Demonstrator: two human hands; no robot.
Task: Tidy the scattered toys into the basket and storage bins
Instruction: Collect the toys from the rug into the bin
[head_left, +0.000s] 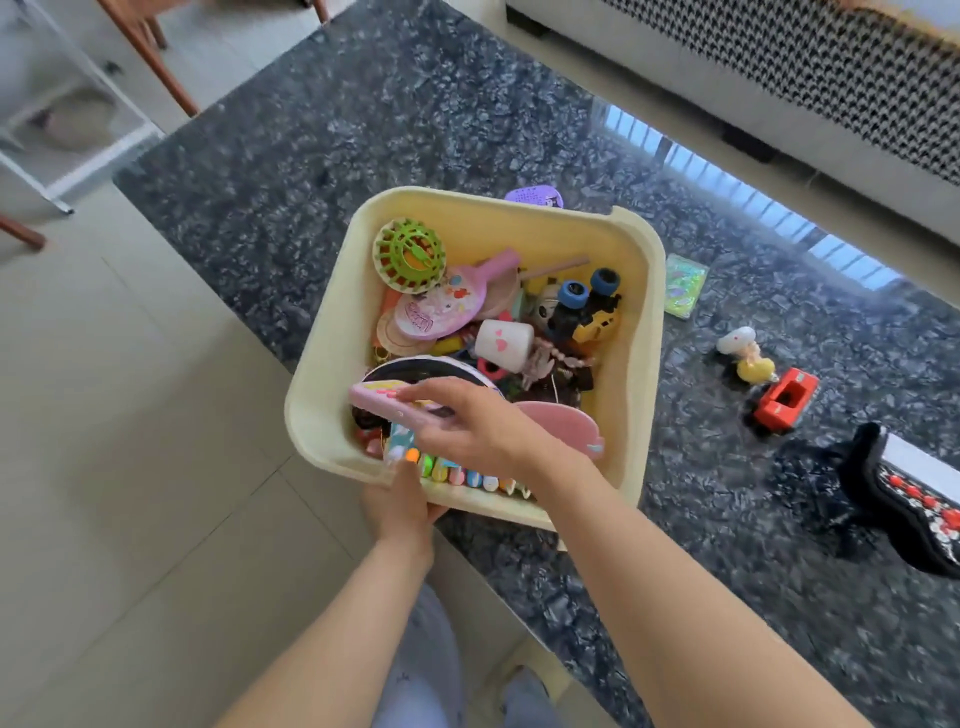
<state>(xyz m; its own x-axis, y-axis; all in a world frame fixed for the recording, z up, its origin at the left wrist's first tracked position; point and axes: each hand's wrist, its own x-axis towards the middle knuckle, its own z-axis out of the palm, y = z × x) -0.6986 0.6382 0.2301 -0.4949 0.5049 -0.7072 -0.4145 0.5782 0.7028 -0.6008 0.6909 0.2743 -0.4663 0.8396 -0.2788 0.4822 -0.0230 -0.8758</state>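
A cream plastic basket (636, 291) full of toys sits on the dark granite table (415, 114). My right hand (467, 423) reaches into its near side, shut on a pink toy phone (379, 397). At the near rim, my left hand (400, 499) grips a colourful toy keyboard (457, 474) that leans inside the basket. Inside lie a green ball (409, 254), a pink paddle (441, 306), a white cup (505, 340) and blue-wheeled toy cars (587, 306). Loose on the table to the right are a red toy vehicle (784, 400), a small white-and-yellow figure (748, 353) and a green packet (685, 285).
A purple toy (535, 197) peeks out behind the basket. A black pouch with red beads (904, 493) lies at the table's right edge. A sofa with a houndstooth cover (831, 67) stands beyond the table. Wooden chair legs (150, 57) and a white rack (62, 130) stand at the upper left on tiled floor.
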